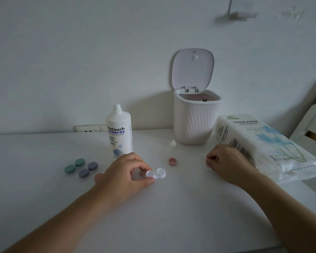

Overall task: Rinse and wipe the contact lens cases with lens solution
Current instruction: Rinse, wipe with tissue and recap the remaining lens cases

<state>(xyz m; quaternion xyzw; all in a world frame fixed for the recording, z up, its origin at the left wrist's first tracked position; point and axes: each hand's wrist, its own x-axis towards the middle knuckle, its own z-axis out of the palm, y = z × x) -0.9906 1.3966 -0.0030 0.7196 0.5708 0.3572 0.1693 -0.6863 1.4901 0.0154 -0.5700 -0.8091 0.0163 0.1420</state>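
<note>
My left hand [128, 172] pinches the left cup of a clear white lens case [160, 173] that lies open on the white table [171, 207]. A pink cap [172, 161] lies beyond the case. My right hand [226, 163] is closed on a crumpled white tissue [207, 166] pressed to the table next to the tissue pack [263, 143]. The lens solution bottle [119, 132] stands uncapped behind my left hand, its small white cap [172, 143] lying near the bin. A green case [74, 166] and a purple case [88, 169], both capped, lie to the left.
A small white bin [193, 121] with its lid up stands at the back against the wall. A wall socket [89, 128] sits behind the table's far edge. A pale chair back [312, 121] shows at the right.
</note>
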